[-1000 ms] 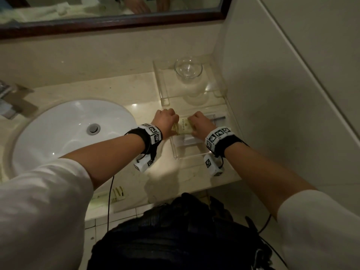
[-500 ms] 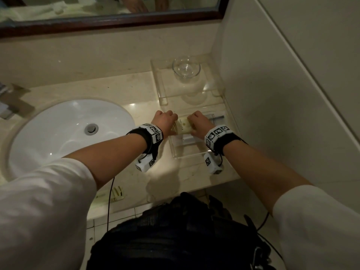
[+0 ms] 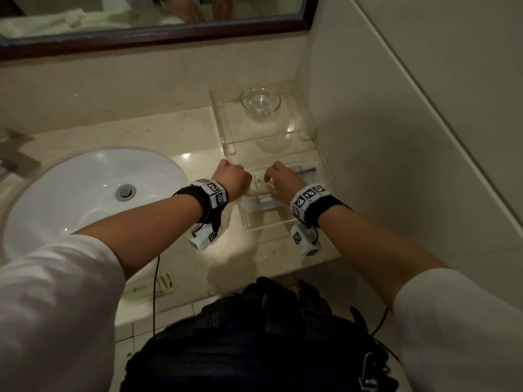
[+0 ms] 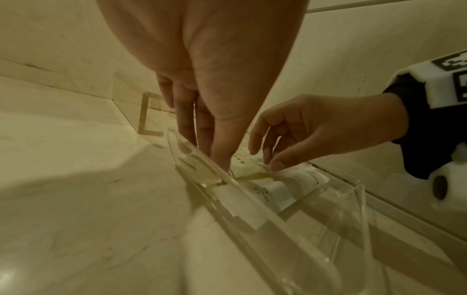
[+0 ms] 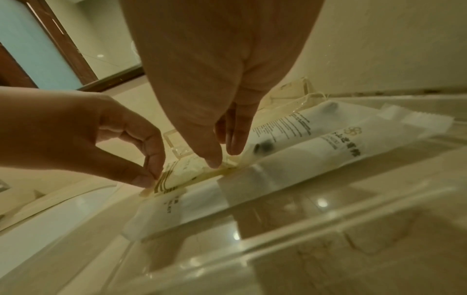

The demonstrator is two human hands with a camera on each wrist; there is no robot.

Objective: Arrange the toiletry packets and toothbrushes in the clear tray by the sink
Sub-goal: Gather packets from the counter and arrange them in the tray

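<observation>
Both the left hand [image 5: 106, 139] and the right hand [image 4: 310, 129] pinch one cream packet [image 3: 259, 183] over the clear tray [image 4: 359, 199]. Its print is unreadable. Only the right wrist view shows a flower logo on a white packet [image 5: 336, 147].

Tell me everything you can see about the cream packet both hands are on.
The cream packet is a small flat sachet of soft, glossy wrap with gold stripes at its left end and small print on top. It lies across white packets in the clear tray, near the tray's left wall. The left hand pinches its striped end between thumb and finger; the right hand pinches the other end. Its contents cannot be made out.
</observation>
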